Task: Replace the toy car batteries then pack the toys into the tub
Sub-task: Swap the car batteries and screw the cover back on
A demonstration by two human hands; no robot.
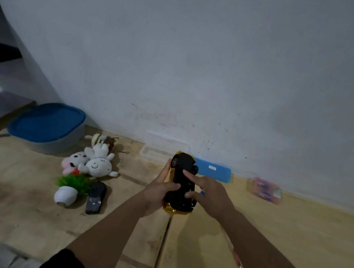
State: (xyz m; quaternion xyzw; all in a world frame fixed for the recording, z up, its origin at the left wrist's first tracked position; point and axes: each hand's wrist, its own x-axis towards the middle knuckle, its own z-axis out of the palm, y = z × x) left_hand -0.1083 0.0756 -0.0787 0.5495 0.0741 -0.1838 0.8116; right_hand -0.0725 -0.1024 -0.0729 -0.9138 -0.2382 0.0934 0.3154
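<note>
One yellow toy car with black underside [182, 185], belly up, long axis pointing away from me: my left hand [160, 189] grips its side; my right hand [209, 193], fingers extended, presses the underside.

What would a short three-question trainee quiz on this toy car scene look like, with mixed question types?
1. True or false: the toy car is held upside down, its black underside facing up.
2. Which of the hands grips the car's side? A) left hand B) right hand
3. Fill in: the tub has its blue ____ on.

Key: 1 true. 2 A; the right hand's fingers rest on the underside. 3 lid; the stuffed toys lie on the floor beside the tub.
</note>
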